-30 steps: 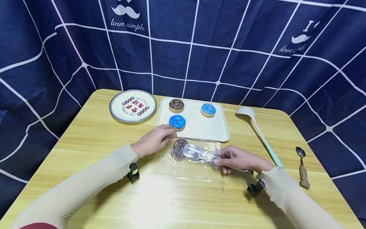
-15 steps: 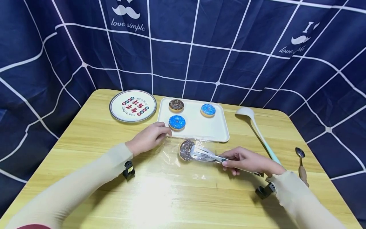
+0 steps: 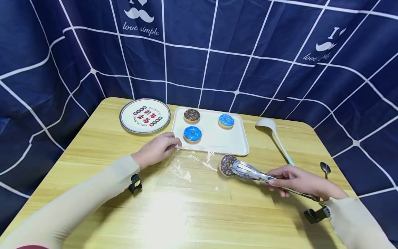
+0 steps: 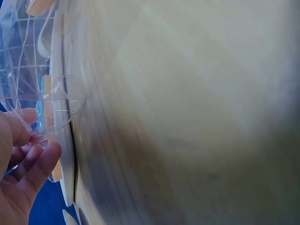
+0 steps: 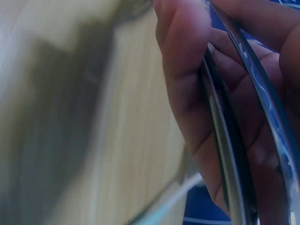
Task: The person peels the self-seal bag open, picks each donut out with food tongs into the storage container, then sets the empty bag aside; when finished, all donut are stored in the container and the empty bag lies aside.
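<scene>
In the head view my left hand pinches the upper left corner of a clear plastic bag at the front edge of the tray. The left wrist view shows the thumb and fingertips gathered on the crinkled film. My right hand holds metal tongs by their arms, thumb on one side. The slotted ends of the tongs clasp a brown donut with sprinkles, just past the bag's right end. Both steel arms cross the palm in the right wrist view.
A white tray carries a brown donut and two blue donuts. A printed plate stands left of it. To the right lie a white ladle with a green handle and a small spoon.
My right hand has moved right with the tongs and the brown donut, which has slid from within the bag to its right end. My left hand has shifted slightly left, holding the bag.
</scene>
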`<action>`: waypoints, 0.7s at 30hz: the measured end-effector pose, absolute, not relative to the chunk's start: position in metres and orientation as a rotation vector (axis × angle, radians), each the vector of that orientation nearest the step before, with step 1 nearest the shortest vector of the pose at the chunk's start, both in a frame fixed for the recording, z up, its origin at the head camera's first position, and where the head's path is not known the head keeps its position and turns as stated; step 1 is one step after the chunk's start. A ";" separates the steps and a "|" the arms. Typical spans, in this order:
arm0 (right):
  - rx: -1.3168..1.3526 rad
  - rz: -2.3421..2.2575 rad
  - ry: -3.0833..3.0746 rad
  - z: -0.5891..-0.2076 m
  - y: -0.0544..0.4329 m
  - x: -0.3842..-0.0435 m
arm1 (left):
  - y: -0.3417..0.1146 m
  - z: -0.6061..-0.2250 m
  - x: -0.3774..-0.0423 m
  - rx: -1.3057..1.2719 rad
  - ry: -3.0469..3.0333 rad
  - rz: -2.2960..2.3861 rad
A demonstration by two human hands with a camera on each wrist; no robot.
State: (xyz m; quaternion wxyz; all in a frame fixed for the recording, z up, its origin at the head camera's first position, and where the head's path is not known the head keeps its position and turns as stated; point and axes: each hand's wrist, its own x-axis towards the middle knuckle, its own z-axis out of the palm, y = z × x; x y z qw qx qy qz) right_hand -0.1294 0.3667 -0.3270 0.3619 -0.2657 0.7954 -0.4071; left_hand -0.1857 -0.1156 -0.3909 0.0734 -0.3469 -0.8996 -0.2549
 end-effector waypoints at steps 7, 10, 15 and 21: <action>-0.753 -1.111 2.089 -0.310 0.393 -0.137 | -0.118 -0.391 -0.185 -1.039 -2.698 -0.745; -0.757 -1.100 2.173 -0.304 0.396 -0.146 | -0.117 -0.391 -0.185 -1.039 -2.689 -0.737; -0.648 -1.079 2.214 -0.307 0.388 -0.167 | -0.117 -0.389 -0.184 -1.030 -2.698 -0.701; -0.491 -1.054 2.164 -0.316 0.374 -0.188 | -0.112 -0.390 -0.182 -1.041 -2.695 -0.668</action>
